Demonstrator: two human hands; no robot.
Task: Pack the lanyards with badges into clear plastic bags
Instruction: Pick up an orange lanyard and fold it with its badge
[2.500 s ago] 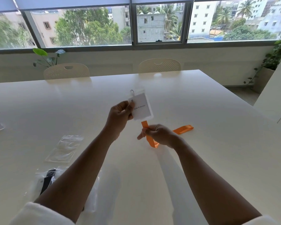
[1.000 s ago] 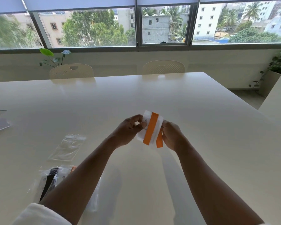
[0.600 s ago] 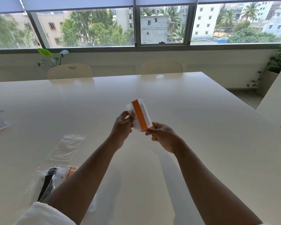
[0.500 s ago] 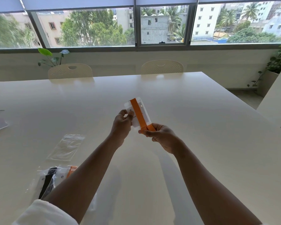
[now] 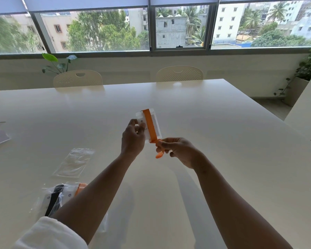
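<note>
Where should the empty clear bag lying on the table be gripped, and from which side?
Judging by its pose, pinch the bag at its far short edge, coming from above: it lies flat on the table, apart from the packed bags, so a lifted edge seems the only hold.

Both forearms reach forward, raised. The left hand [image 5: 133, 137] pinches with thumb and fingers. The right hand [image 5: 176, 150] is curled closed just beside it.

Centre frame, above the white table [image 5: 214, 141]: left hand [image 5: 133, 139] pinches the left edge of a white badge [image 5: 155, 125], orange lanyard [image 5: 150, 125] wrapped lengthwise over its face. Right hand [image 5: 176, 150] grips the lanyard's loose end just below the badge. Lower left: an empty clear bag [image 5: 74, 162] lying flat, filled bags [image 5: 58, 196] nearer the bottom edge, partly behind the left forearm.
</note>
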